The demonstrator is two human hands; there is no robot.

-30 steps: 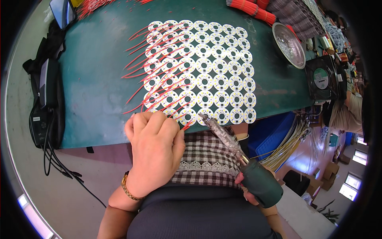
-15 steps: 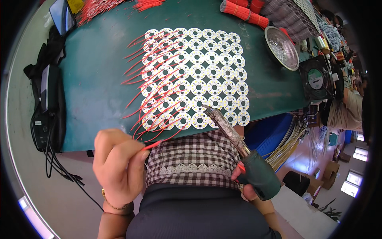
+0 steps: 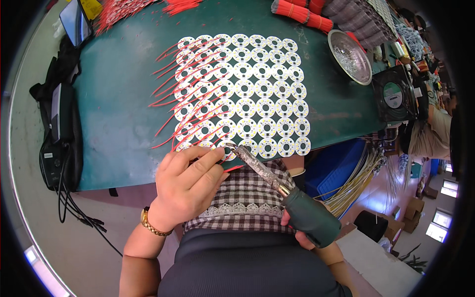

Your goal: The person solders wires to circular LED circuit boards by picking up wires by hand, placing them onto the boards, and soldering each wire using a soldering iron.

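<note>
Rows of round white LED boards [image 3: 246,108], each with a hole in its middle, lie on the green tabletop. Thin red wires [image 3: 203,99] fan leftward from boards in the left columns. At the near edge my left hand [image 3: 188,184] is closed, its fingertips down at a bottom-row board; a red wire [image 3: 233,169] sticks out from under the fingers. My right hand [image 3: 304,240] grips the dark green handle of a soldering iron [image 3: 262,172]. The iron's tip meets that board just beside my left fingertips, which partly hide the contact.
A metal bowl [image 3: 350,57] stands at the right, with a small fan [image 3: 394,95] beyond it. Bundles of red wire [image 3: 302,17] lie at the back. On the left are a phone [image 3: 75,22] and a black device with cables [image 3: 62,114]. A blue bin [image 3: 336,171] sits below the right edge.
My left hand has moved right and up from below the table edge onto a bottom-row board. The iron's tip has moved left and down, from the row above to that board.
</note>
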